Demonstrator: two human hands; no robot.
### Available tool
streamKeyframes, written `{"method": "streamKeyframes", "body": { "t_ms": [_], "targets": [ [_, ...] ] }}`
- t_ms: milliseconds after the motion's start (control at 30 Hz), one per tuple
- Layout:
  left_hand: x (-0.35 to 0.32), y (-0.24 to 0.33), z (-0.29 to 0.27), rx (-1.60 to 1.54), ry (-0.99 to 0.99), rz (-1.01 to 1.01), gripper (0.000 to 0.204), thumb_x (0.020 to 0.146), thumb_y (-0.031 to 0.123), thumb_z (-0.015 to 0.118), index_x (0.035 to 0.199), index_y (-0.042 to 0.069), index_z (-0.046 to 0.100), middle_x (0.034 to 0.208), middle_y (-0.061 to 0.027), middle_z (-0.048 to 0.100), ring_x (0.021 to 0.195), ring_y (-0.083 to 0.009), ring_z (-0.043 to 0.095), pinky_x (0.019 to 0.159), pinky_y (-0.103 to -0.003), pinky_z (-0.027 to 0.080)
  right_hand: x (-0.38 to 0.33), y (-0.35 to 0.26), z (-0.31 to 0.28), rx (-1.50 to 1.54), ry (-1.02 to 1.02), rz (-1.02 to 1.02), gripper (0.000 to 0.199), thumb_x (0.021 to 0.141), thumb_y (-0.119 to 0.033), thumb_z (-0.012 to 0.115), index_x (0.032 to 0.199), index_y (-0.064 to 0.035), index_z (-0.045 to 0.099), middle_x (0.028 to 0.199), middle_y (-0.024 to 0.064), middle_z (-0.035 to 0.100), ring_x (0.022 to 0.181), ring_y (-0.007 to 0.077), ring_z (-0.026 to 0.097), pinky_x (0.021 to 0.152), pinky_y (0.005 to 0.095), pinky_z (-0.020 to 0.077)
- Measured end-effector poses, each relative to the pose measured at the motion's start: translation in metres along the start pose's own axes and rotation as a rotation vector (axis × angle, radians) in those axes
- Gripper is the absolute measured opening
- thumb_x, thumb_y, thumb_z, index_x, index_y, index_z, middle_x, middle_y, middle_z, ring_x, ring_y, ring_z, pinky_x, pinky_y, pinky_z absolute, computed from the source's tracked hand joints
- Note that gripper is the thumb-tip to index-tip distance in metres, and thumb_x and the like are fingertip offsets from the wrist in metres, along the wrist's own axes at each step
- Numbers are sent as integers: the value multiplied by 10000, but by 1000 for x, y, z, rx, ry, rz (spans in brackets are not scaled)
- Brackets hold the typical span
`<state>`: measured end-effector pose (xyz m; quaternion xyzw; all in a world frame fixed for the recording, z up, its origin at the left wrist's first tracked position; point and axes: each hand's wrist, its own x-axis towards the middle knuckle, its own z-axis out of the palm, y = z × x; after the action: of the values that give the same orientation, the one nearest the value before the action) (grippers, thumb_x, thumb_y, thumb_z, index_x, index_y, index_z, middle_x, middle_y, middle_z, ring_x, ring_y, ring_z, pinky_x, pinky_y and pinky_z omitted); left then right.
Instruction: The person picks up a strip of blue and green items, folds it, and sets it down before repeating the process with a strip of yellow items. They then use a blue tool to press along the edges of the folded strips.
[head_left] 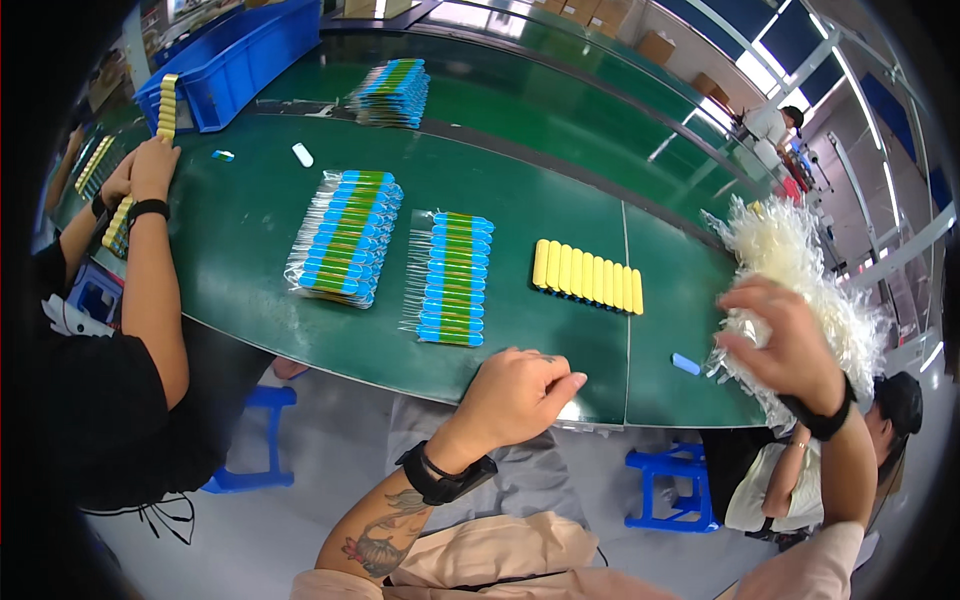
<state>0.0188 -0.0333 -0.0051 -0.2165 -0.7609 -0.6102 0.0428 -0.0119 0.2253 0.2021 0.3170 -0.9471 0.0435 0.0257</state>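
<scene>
My left hand [515, 395] rests at the near edge of the green table, its fingers curled in and thumb pointing right; I see nothing in it. Over the front of a heap of clear plastic sleeves [770, 240] hovers my right hand [785, 330], slightly blurred, fingers apart. Ahead of my hands lies a row of yellow rounded sticks [588, 275] side by side, with dark undersides. Left of it sit a flat stack of blue-and-green packets in clear wrap [455, 285] and a taller similar stack [348, 235]. A small blue piece [686, 364] lies near my right hand.
Another packet stack [395, 92] stands on the far strip of the table. At the left, a co-worker's hands [150, 170] hold a row of yellow sticks beside a blue bin [230, 70]. A small white piece [303, 154] lies mid-table. Another person sits at the right.
</scene>
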Motion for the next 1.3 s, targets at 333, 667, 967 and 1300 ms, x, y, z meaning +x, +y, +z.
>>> {"method": "streamKeyframes", "body": {
  "t_ms": [333, 667, 967, 1300],
  "targets": [
    [-70, 12, 7, 361, 145, 220, 127, 728, 147, 793, 785, 97, 690, 891, -61, 683, 882, -288, 644, 844, -400, 486, 129, -83, 144, 97, 12, -637, 456, 743, -282, 835, 1100, -52, 669, 1182, 148, 641, 1086, 344, 641, 931, 443, 516],
    [-104, 18, -42, 590, 438, 163, 192, 707, 69, 755, 893, 56, 706, 999, -89, 673, 951, -326, 613, 837, -429, 487, 153, -73, 169, 356, -115, -605, 170, 855, -184, 705, 932, -33, 693, 966, 134, 696, 939, 341, 674, 851, 453, 538],
    [-42, -18, -43, 950, 323, 161, 385, 794, 266, 743, 1116, 66, 680, 1074, -68, 628, 1066, -282, 571, 1003, -495, 350, 157, -72, 159, 443, -297, -353, 162, 875, -133, 661, 935, 8, 712, 1091, 187, 724, 1006, 371, 676, 889, 440, 533],
    [-45, -17, -41, 982, 335, 172, 372, 801, 275, 730, 1122, 88, 705, 1047, -50, 625, 1018, -250, 565, 959, -473, 364, 220, 22, 83, 1015, 391, 386, 220, 986, -202, 576, 1067, -15, 659, 951, 70, 681, 781, 141, 651, 633, 304, 527]
  ]
}}
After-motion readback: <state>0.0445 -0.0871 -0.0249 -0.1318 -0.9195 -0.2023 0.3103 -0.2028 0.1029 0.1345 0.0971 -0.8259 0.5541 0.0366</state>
